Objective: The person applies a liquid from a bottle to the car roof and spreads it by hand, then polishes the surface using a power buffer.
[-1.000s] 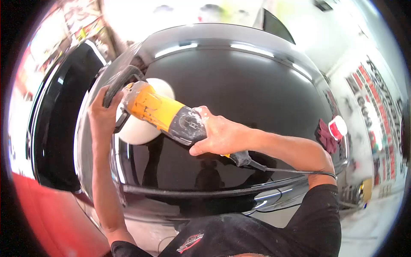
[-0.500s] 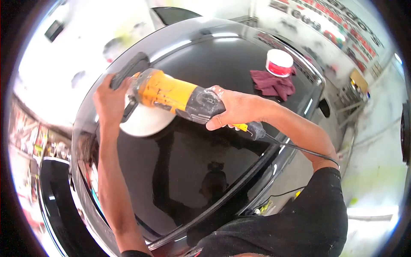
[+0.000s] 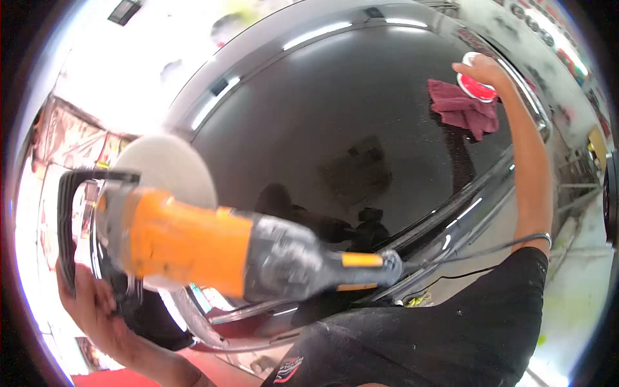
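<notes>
My left hand (image 3: 93, 306) is closed around the black loop handle of an orange and grey car polisher (image 3: 193, 238), held up close at the lower left. Its round white pad (image 3: 173, 169) faces away from me, lifted off the glossy black car panel (image 3: 309, 135). At the far right my right hand (image 3: 487, 69) reaches out and grips the top of a white and red tub (image 3: 478, 90). Under and beside the tub lies a crumpled maroon cloth (image 3: 463, 109) on the panel.
A black power cord (image 3: 451, 259) runs from the polisher's rear past my right arm. The car's trim edge (image 3: 425, 232) crosses diagonally in front of me. A wall with painted lettering and pictures (image 3: 548, 39) stands at the upper right.
My right hand has left the polisher body and taken hold of the tub. The polisher has come off the panel, toward me and to the lower left, in my left hand.
</notes>
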A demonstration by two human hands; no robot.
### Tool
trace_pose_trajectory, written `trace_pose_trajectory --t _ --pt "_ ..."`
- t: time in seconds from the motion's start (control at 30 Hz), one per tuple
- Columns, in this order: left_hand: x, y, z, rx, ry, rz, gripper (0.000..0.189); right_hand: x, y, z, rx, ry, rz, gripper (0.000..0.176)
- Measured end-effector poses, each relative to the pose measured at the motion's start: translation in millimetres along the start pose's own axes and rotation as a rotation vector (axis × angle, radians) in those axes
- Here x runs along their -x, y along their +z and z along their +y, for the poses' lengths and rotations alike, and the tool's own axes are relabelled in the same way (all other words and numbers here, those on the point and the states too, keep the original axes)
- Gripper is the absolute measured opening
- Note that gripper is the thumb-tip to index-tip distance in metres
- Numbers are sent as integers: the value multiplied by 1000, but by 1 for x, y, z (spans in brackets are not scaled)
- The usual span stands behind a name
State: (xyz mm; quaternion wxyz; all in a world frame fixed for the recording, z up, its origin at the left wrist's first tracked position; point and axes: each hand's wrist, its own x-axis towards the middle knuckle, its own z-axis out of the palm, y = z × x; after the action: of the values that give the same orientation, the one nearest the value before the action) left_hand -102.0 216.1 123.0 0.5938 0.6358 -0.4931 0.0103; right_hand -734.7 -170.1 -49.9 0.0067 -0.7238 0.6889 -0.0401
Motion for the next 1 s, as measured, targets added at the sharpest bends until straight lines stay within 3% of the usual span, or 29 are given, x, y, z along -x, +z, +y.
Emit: trace_pose_trajectory --t 0.07,0.1,0.17,0.3,0.4,0.47,0.53,0.6,0.7,0.83,1.0 --pt "25 -52 5 -64 -19 70 43 -20 13 11 109 82 -109 103" --pt "43 -57 21 -115 -40 151 46 -18 4 7 -18 126 -193 100" --pt "69 -89 33 -174 -52 191 49 -55 39 49 -167 81 -139 84" --pt "114 -116 47 -291 -46 256 50 -83 50 68 -239 -76 -278 42" --pt "142 -123 43 -238 -86 248 50 -120 64 111 -347 -248 -414 32" --pt "152 -137 39 -237 -116 229 50 -137 88 146 -445 -222 -375 36" --pt "160 -144 33 -201 -124 207 49 -108 73 122 -534 -127 -292 33" --pt "154 -122 36 -183 -98 284 25 -49 29 57 -573 -14 -304 35" --pt "167 -140 30 -166 -89 248 47 -63 27 62 -315 15 -284 48" --pt "173 -137 38 -210 -103 347 42 -95 44 93 -23 -30 -211 56" --pt "179 -153 38 -256 -114 372 42 -76 29 84 -49 -100 -369 41"
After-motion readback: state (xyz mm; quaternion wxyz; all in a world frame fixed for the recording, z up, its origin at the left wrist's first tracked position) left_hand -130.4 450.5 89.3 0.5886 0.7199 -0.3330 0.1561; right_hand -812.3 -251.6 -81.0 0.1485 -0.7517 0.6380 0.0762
